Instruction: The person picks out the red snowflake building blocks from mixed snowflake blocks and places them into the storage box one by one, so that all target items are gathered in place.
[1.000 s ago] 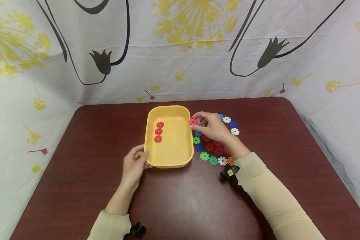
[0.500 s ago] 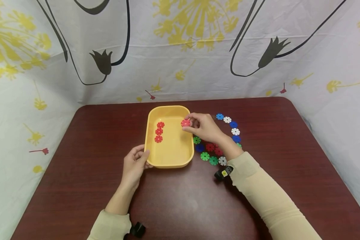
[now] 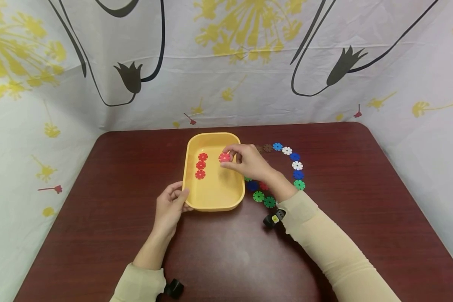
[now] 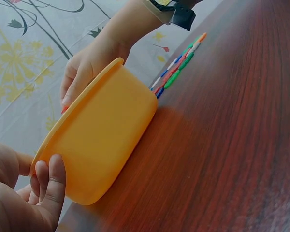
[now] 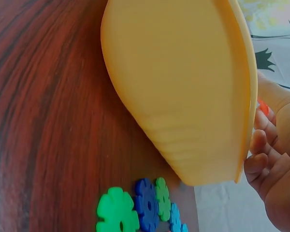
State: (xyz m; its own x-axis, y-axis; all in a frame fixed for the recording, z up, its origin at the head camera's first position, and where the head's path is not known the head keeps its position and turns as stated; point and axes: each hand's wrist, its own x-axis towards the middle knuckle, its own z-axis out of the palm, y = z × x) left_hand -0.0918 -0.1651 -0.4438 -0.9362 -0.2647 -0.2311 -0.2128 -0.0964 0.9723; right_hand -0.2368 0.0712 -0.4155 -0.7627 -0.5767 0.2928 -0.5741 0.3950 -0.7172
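My left hand [image 3: 170,207] grips the near left rim of a yellow plastic tray [image 3: 215,201], thumb over the edge and fingers beneath, as the left wrist view [image 4: 43,193] also shows. Three red notched flower-shaped discs [image 3: 200,165] lie in a column inside the tray, towards its left side. Over the tray's right half, my right hand [image 3: 251,161] pinches another red flower disc [image 3: 224,157] between thumb and fingers. In the right wrist view most of that held disc [image 5: 264,107] is hidden behind the fingers and the tray's wall.
Right of the tray, several flower discs in blue, white, green [image 3: 299,185] and brown [image 3: 268,148] form a ring on the dark red wooden table [image 3: 136,163]. Red discs [image 3: 263,186] lie within it, partly covered by my right arm. A patterned cloth [image 3: 226,84] hangs behind.
My right hand has carried the red flower disc leftwards, from the tray's right rim to over its inside. The left hand and the tray stay in place.
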